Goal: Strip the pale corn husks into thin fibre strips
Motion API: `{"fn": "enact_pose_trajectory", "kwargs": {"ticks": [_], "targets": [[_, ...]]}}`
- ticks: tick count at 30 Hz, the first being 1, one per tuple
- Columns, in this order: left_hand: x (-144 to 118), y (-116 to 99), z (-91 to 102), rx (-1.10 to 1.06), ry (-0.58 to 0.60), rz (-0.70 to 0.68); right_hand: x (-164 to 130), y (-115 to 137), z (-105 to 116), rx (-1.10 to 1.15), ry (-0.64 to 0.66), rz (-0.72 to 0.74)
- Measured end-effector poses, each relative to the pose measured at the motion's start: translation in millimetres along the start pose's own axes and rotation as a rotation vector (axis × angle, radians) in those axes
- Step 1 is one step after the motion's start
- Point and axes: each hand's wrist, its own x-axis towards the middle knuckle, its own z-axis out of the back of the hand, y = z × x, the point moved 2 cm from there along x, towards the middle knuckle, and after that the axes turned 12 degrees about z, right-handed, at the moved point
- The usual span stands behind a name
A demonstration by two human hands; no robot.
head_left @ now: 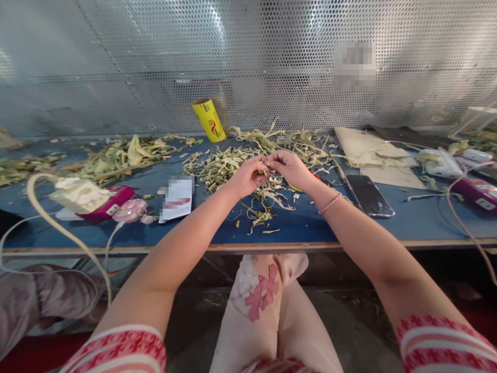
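My left hand (248,176) and my right hand (289,168) meet above the blue table (303,228), fingertips pinched together on a small pale green plant piece (267,166) held between them. Right below and behind the hands lies a heap of dried green stems and strips (229,163). More loose strips (267,204) are scattered on the table just in front of the hands. A thin bracelet sits on my right wrist.
A yellow roll (208,120) leans on the perforated metal wall (248,57). A black phone (368,195) lies to the right, a white card (177,199) and a pink box (112,202) with white cables to the left. Another leaf pile (120,155) lies far left.
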Motion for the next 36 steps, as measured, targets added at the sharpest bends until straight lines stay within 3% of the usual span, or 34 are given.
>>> {"fn": "enact_pose_trajectory", "kwargs": {"ticks": [9, 16, 21, 27, 36], "targets": [[0, 0, -0.1, -0.012, 0.007, -0.008, -1, 0, -1, -0.002, -0.007, -0.039], [-1, -4, -1.2, -0.069, -0.066, -0.030, 1, -6, 5, 0.041, -0.082, -0.028], [0, -5, 3.9, 0.085, -0.074, -0.081, 2, -4, 15, -0.126, -0.087, 0.011], [5, -4, 18.1, 0.392, -0.243, -0.241, -3, 2, 26, -0.476, 0.059, 0.279], [-8, -16, 8.5, 0.684, -0.392, -0.467, -6, 6, 29, -0.552, 0.129, 0.374]]}}
